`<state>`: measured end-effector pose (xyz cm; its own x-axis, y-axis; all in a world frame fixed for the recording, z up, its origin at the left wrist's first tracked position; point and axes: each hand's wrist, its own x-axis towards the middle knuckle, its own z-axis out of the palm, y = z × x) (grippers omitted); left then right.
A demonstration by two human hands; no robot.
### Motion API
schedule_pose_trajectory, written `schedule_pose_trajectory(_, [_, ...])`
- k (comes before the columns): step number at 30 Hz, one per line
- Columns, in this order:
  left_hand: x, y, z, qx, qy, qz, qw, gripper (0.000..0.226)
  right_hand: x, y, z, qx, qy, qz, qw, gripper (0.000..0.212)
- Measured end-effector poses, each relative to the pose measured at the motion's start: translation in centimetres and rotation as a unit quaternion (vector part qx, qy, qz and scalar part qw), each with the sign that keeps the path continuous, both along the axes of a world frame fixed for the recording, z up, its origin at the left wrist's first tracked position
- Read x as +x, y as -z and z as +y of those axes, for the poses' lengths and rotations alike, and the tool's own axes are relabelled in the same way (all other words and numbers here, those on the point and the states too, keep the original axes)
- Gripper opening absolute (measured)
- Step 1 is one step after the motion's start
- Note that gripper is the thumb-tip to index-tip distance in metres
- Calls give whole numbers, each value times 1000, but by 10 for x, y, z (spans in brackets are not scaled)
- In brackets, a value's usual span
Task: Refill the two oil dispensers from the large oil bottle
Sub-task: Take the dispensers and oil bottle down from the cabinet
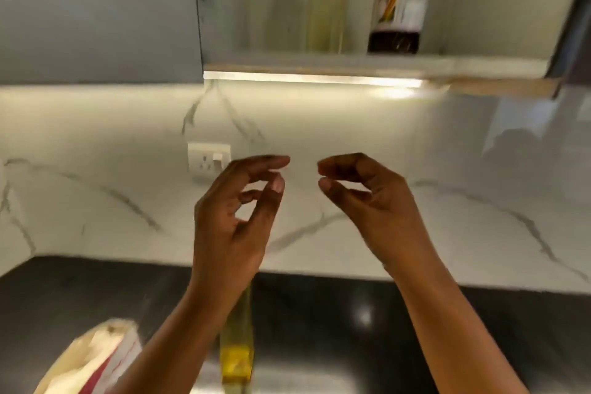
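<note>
**Left hand [236, 217], right hand [361, 195]: raised, holding nothing**

Both hands: lifted side by side and apart, fingers loosely curled toward each other, nothing between them.
Oil dispenser [238, 352]: tall and clear, with yellow oil low in it. It stands on the dark bench [351, 329] below the left wrist, partly hidden by the forearm and blurred.
Second dispenser: not made out.
Dark labelled bottle [399, 3]: on the open cabinet shelf [319, 59], above and beyond the right hand. Whether it is the large oil bottle cannot be told.
Bag [92, 358]: below and left of the left arm.
Step, as judged: gathering supplies, no pouring begun.
Next move: likely a reach up to the shelf and a firm two-handed grip on a heavy bottle.
</note>
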<state>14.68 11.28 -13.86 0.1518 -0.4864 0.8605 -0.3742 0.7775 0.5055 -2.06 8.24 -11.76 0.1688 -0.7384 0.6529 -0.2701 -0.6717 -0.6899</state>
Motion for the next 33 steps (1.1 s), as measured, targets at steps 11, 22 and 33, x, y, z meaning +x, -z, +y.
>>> schedule_pose_trajectory(11, [-37,-246,-92,36,88,21,995,28,-18,-217,-82,-23,63,-37,997,36])
schedule_pose_trajectory(22, [-29,-275,-202,357,144,126,914,77,20,-255,-177,229,9,-78,970,66])
schedule_pose_trajectory(33, [-17,-259,-184,322,160,44,932,49,12,-238,-168,154,-8,-30,988,60])
